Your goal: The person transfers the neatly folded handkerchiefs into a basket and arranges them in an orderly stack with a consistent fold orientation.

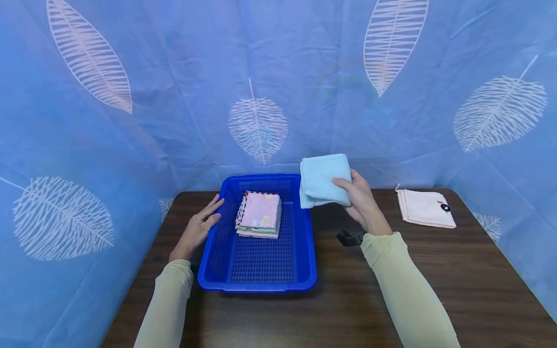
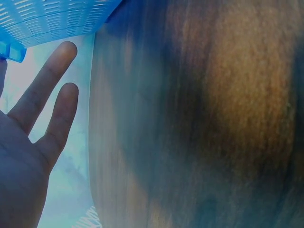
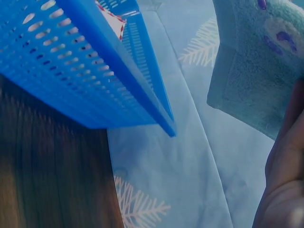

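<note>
A folded light-blue towel (image 1: 324,179) is pinched at its right edge by my right hand (image 1: 363,200), thumb on top, in the air just right of the blue basket (image 1: 271,286). The right wrist view shows purple marks on the underside of this towel (image 3: 247,71). Fingers extended, my left hand (image 1: 197,229) touches the basket's left rim; the left wrist view shows straight fingers (image 2: 61,109) below the basket wall (image 2: 57,23). Inside the basket lies a stack of folded towels (image 1: 261,212), a pink one with star prints on top.
A folded pale-pink towel (image 1: 426,208) with a dark round figure lies at the table's right back. The dark wooden table (image 1: 326,314) holds the basket. Behind it hangs a blue curtain (image 1: 304,106) with white leaf prints. A black band (image 1: 348,238) is by my right wrist.
</note>
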### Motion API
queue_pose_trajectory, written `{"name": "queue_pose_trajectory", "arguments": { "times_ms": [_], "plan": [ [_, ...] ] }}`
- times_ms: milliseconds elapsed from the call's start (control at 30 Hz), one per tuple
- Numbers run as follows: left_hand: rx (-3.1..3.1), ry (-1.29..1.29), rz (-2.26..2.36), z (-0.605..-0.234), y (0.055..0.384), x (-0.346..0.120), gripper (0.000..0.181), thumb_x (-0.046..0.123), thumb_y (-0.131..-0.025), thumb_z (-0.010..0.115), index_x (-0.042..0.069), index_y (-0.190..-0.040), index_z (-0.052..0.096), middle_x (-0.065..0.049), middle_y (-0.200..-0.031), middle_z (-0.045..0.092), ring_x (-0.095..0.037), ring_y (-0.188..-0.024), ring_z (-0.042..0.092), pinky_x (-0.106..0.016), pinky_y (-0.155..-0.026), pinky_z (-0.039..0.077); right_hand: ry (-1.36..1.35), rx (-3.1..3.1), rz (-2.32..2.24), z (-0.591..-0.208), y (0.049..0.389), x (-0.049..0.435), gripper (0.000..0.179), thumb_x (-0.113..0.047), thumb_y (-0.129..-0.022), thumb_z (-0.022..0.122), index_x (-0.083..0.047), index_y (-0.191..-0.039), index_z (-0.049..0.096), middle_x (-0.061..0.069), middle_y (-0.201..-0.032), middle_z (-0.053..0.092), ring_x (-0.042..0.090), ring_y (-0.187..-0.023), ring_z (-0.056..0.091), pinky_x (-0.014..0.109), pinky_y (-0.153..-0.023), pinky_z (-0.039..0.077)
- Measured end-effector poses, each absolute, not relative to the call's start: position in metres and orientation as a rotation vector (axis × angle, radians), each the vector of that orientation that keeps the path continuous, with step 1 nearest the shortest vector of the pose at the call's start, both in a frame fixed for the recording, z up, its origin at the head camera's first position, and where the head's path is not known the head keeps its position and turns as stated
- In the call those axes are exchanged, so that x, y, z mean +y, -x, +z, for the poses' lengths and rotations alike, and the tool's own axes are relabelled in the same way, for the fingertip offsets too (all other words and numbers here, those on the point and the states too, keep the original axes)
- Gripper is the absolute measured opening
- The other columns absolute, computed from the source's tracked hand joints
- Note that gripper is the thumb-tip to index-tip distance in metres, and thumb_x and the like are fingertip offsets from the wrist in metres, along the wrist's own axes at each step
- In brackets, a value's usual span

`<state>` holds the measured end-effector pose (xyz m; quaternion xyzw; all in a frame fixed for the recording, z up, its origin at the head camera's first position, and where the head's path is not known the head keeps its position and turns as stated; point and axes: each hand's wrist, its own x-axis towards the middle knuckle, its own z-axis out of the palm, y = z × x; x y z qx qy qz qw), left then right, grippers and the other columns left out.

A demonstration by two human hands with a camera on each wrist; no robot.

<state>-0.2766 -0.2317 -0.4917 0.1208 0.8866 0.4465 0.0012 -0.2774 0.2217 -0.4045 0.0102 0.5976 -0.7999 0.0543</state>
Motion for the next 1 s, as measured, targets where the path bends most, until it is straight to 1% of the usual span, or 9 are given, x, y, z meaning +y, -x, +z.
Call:
{"name": "queue_pose_trajectory", "arguments": {
  "times_ms": [267,433,600,833,1000],
  "plan": [
    [2.768,-0.399,1.415,-0.494,0.279,-0.231,0.048,0.043,-0.107,0.047,0.038,-0.155,0.042,0.014,-0.170,0.022,-0.031,-0.160,0.019,-0.067,-0.124,0.017,-0.052,1.795,-2.431,-0.409,0.281,0.203,0.065,-0.016,-0.101,0.063,-0.018,-0.158,0.030,0.001,-0.130,0.053,0.012,-0.102,0.069,0.026,-0.079,0.061],
    [2.765,-0.395,1.423,-0.495,0.278,-0.231,0.048,0.043,-0.107,0.047,0.038,-0.155,0.042,0.015,-0.170,0.022,-0.031,-0.160,0.019,-0.068,-0.124,0.016,-0.048,1.753,-2.452,-0.411,0.282,0.191,0.063,-0.016,-0.101,0.062,-0.018,-0.156,0.031,0.002,-0.130,0.052,0.013,-0.103,0.067,0.025,-0.079,0.061],
    [2.774,-0.406,1.420,-0.495,0.278,-0.232,0.048,0.044,-0.107,0.047,0.038,-0.155,0.042,0.015,-0.170,0.023,-0.030,-0.160,0.019,-0.067,-0.125,0.017,-0.053,1.727,-2.476,-0.408,0.284,0.180,0.060,-0.014,-0.101,0.061,-0.018,-0.154,0.034,0.003,-0.128,0.055,0.013,-0.100,0.069,0.025,-0.077,0.061],
    [2.780,-0.405,1.414,-0.494,0.278,-0.234,0.049,0.044,-0.107,0.047,0.038,-0.155,0.041,0.014,-0.170,0.022,-0.032,-0.160,0.018,-0.068,-0.124,0.016,-0.042,1.684,-2.500,-0.406,0.287,0.165,0.060,-0.013,-0.101,0.061,-0.018,-0.155,0.034,0.004,-0.130,0.055,0.014,-0.102,0.069,0.026,-0.078,0.061],
    [2.782,-0.411,1.413,-0.494,0.277,-0.234,0.048,0.044,-0.108,0.047,0.038,-0.155,0.042,0.014,-0.170,0.022,-0.031,-0.160,0.019,-0.067,-0.124,0.017,-0.057,1.679,-2.487,-0.408,0.287,0.156,0.059,-0.014,-0.100,0.061,-0.019,-0.153,0.036,0.004,-0.130,0.055,0.014,-0.102,0.069,0.026,-0.079,0.061]
  ]
}}
